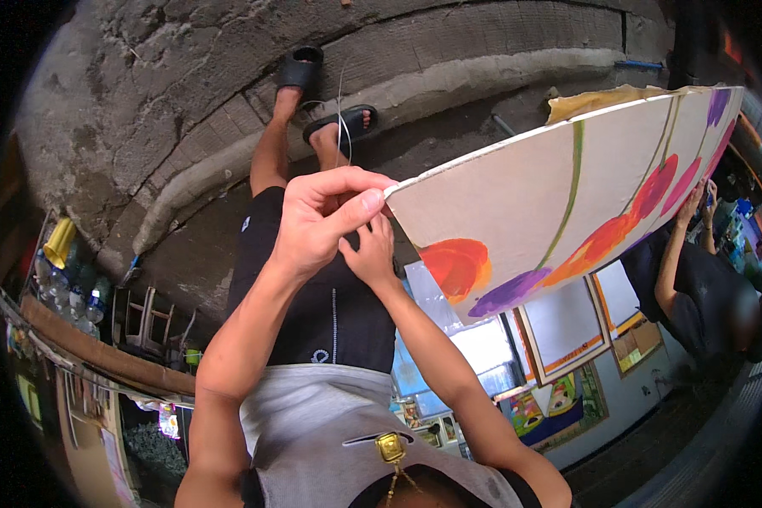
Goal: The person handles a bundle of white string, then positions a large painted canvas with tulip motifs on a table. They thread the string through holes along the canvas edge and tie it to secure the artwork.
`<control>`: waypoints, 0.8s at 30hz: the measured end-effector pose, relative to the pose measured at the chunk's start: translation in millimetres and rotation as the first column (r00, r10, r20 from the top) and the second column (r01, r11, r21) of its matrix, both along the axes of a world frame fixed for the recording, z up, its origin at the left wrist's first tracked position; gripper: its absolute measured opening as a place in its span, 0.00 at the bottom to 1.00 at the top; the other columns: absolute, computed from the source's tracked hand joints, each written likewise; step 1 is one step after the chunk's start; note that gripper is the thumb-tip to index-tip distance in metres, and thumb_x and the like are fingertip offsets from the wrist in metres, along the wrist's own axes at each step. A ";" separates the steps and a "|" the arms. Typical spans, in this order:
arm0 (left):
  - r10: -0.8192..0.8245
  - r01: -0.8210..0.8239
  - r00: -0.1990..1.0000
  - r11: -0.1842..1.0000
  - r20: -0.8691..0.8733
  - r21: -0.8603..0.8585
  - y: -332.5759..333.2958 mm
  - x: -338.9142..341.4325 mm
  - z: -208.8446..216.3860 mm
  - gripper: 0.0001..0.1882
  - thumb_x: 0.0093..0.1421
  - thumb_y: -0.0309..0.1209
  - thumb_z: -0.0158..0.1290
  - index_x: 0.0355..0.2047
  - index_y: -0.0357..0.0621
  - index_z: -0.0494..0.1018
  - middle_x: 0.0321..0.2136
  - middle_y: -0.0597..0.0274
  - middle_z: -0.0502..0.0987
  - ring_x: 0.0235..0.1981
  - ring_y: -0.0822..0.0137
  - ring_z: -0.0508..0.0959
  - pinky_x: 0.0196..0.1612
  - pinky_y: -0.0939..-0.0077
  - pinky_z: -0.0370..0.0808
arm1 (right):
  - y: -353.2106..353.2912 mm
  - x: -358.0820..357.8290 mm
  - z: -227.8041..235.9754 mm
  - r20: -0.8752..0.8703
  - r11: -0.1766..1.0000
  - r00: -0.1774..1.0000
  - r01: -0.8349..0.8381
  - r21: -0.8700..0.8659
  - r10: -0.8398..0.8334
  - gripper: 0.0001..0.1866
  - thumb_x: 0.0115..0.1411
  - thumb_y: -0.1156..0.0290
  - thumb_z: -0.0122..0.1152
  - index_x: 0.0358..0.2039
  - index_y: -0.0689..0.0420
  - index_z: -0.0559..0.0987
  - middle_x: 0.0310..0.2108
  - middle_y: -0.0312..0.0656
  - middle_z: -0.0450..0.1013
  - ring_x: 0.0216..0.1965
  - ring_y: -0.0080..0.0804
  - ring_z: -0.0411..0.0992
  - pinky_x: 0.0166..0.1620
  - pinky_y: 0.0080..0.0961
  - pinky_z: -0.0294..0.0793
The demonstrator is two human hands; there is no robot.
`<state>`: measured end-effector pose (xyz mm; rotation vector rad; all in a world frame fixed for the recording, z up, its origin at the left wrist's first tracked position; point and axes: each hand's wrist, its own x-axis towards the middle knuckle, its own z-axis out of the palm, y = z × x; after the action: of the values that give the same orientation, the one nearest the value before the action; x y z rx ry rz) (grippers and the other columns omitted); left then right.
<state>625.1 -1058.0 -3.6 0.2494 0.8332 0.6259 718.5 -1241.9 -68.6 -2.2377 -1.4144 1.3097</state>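
A large painted canvas (516, 203) with red, orange and purple flowers on a pale ground slants across the right side. My left hand (317, 220) pinches its near corner between thumb and forefinger. Just below, close to the canvas edge, is my right hand (372, 252). Its fingers are bent and partly covered by the left hand; what they grip, if anything, is hidden. A thin pale wire or thread (340, 110) loops up beyond my left hand. At the far end of the canvas, a co-worker's hand (692, 203) touches its edge.
A low concrete curb (449, 78) crosses the paved ground near my black sandals (344, 124). Brownish paper or cloth (605, 103) shows behind the canvas. Framed pictures (562, 326) stand at the lower right. Plastic bottles (63, 292) and a wooden ledge (102, 347) lie left.
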 end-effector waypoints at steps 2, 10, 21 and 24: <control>-0.015 0.016 0.999 0.999 -0.032 0.032 0.9 1.2 1.1 0.10 0.57 0.27 0.54 0.36 0.31 0.76 0.28 0.60 0.76 0.29 0.76 0.74 0.33 0.83 0.70 | 3.7 -5.0 -6.7 -0.023 0.999 1.000 0.007 -0.041 -0.008 0.24 0.51 0.62 0.59 0.48 0.59 0.70 0.48 0.49 0.66 0.53 0.48 0.61 0.55 0.43 0.57; -0.074 0.128 0.975 0.957 -0.207 0.260 -0.9 1.1 1.4 0.12 0.54 0.25 0.57 0.38 0.34 0.76 0.23 0.67 0.73 0.22 0.81 0.63 0.24 0.86 0.57 | 73.2 3.0 6.1 -0.158 0.924 0.986 -0.014 -0.383 -0.051 0.16 0.53 0.58 0.58 0.37 0.56 0.76 0.28 0.47 0.70 0.34 0.42 0.71 0.39 0.37 0.68; 0.096 -0.077 0.982 0.990 -0.163 0.121 22.0 30.3 -3.9 0.14 0.62 0.33 0.47 0.41 0.35 0.72 0.30 0.61 0.75 0.22 0.81 0.67 0.27 0.88 0.64 | 30.0 -5.3 -27.3 0.161 0.877 0.987 0.065 -0.475 0.014 0.36 0.51 0.49 0.58 0.59 0.48 0.62 0.61 0.50 0.49 0.60 0.53 0.51 0.55 0.53 0.58; 0.154 -0.143 0.971 0.987 -0.182 0.073 34.4 43.3 -11.4 0.13 0.63 0.32 0.45 0.43 0.37 0.70 0.32 0.63 0.74 0.17 0.86 0.57 0.21 0.92 0.56 | 18.2 -10.3 -34.8 0.175 0.863 0.984 0.085 -0.497 0.004 0.38 0.50 0.51 0.60 0.59 0.48 0.61 0.63 0.49 0.45 0.62 0.54 0.48 0.54 0.55 0.58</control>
<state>668.3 -1023.6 -15.0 0.3054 1.0217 0.7765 708.2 -1223.7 -103.4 -2.7519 -1.1576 1.6636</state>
